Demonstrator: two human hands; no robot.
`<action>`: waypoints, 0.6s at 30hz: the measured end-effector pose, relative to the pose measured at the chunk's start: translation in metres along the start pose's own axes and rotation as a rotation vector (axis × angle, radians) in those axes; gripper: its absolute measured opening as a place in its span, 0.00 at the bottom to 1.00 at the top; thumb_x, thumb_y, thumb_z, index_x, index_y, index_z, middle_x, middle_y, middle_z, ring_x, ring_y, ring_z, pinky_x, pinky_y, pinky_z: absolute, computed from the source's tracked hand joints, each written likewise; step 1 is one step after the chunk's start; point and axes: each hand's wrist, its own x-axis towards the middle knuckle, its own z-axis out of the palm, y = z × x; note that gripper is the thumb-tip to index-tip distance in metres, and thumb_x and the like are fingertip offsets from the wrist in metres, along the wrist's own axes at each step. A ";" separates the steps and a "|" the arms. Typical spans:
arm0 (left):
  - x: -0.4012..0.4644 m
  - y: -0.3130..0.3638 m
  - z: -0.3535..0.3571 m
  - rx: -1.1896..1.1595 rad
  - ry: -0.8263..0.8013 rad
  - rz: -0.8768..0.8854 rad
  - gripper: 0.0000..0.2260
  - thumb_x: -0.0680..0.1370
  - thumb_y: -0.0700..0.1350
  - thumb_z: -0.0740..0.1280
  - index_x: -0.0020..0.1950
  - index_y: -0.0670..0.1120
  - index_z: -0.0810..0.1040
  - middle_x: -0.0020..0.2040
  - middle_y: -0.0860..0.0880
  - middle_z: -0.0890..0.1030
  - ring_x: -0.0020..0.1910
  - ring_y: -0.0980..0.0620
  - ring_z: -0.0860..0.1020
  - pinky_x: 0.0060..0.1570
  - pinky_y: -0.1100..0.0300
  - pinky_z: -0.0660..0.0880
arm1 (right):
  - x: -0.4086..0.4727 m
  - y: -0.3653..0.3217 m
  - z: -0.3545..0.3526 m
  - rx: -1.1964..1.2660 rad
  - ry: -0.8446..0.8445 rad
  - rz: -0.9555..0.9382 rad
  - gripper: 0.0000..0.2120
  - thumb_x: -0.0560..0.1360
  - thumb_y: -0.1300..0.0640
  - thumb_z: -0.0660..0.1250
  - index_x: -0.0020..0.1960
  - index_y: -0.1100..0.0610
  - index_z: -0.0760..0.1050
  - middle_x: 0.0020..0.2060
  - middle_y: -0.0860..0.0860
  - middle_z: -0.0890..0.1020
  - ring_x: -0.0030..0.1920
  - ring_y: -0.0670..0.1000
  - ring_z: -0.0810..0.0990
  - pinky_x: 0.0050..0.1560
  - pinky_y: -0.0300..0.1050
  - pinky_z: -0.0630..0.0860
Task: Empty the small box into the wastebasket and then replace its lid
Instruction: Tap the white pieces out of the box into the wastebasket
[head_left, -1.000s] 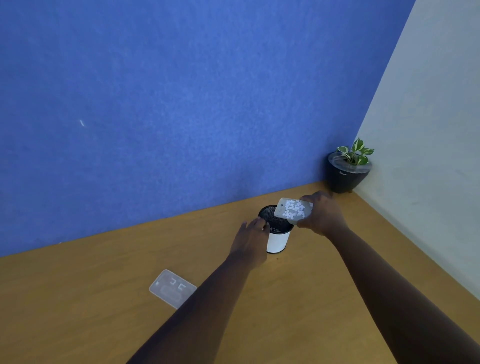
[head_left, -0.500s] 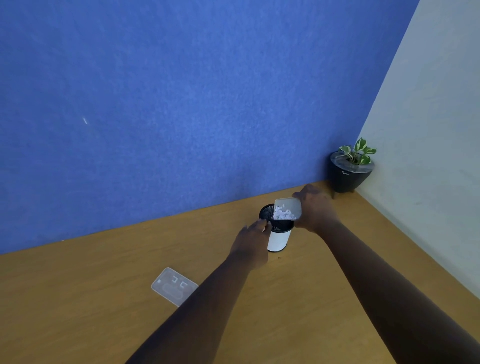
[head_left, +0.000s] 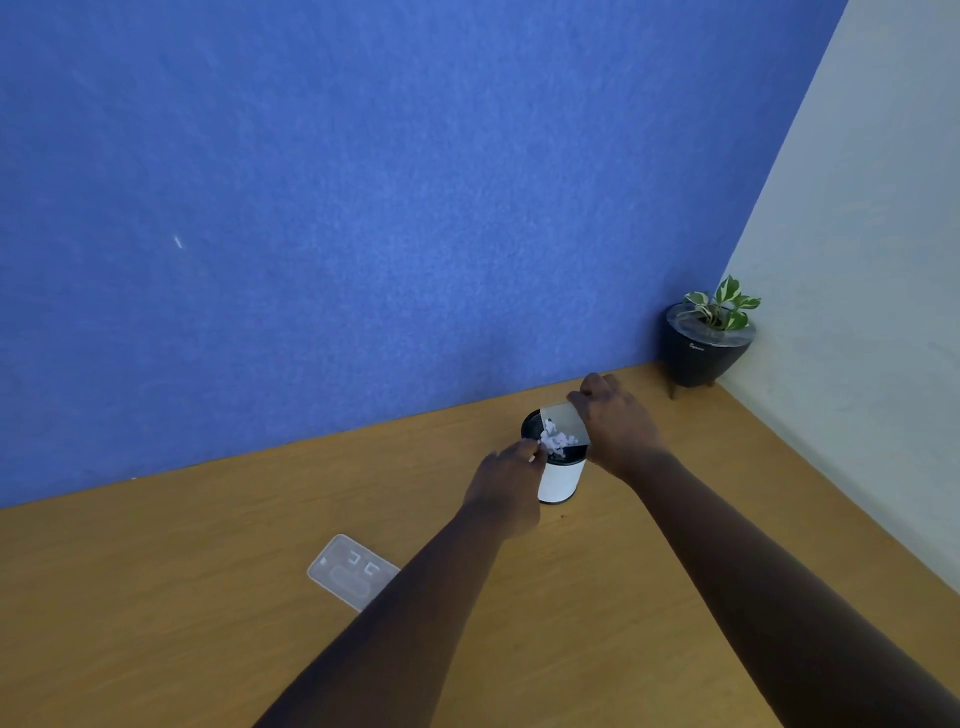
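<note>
My right hand (head_left: 618, 423) grips the small clear box (head_left: 563, 422) and holds it tipped steeply over the wastebasket (head_left: 558, 480), a small white cylinder with a black rim. White bits (head_left: 555, 441) slide out of the box's lower end into the basket's dark mouth. My left hand (head_left: 506, 480) rests against the basket's left side, its fingers curled around the wall near the rim. The clear lid (head_left: 350, 570) lies flat on the wooden table (head_left: 182, 597) to the left of my left forearm, which covers its right corner.
A dark pot with a green-and-white plant (head_left: 706, 343) stands in the back right corner. A blue wall runs along the table's far edge and a pale wall along its right edge.
My right hand has tilted the box from nearly level to steep over the basket. The white bits have slid to the box's lower end and are spilling out. My left hand stays on the basket.
</note>
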 end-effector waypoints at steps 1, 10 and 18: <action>0.000 0.000 0.000 -0.002 -0.001 0.000 0.30 0.76 0.38 0.62 0.77 0.42 0.57 0.75 0.46 0.61 0.70 0.46 0.66 0.67 0.51 0.67 | 0.000 0.000 0.001 -0.014 0.007 -0.017 0.19 0.72 0.60 0.67 0.62 0.58 0.70 0.59 0.55 0.71 0.60 0.53 0.70 0.56 0.43 0.72; 0.001 -0.001 0.000 -0.043 -0.015 -0.022 0.28 0.75 0.37 0.62 0.75 0.43 0.61 0.73 0.48 0.64 0.65 0.46 0.71 0.58 0.54 0.72 | -0.002 0.003 0.010 -0.073 0.035 -0.129 0.23 0.72 0.63 0.66 0.65 0.58 0.67 0.60 0.55 0.72 0.62 0.54 0.69 0.61 0.45 0.71; 0.003 -0.001 0.001 -0.049 -0.011 -0.021 0.27 0.75 0.38 0.62 0.75 0.43 0.61 0.73 0.49 0.64 0.68 0.48 0.67 0.58 0.54 0.72 | -0.009 0.008 0.009 -0.123 0.214 -0.287 0.23 0.54 0.65 0.79 0.49 0.60 0.80 0.42 0.55 0.82 0.44 0.54 0.82 0.38 0.42 0.80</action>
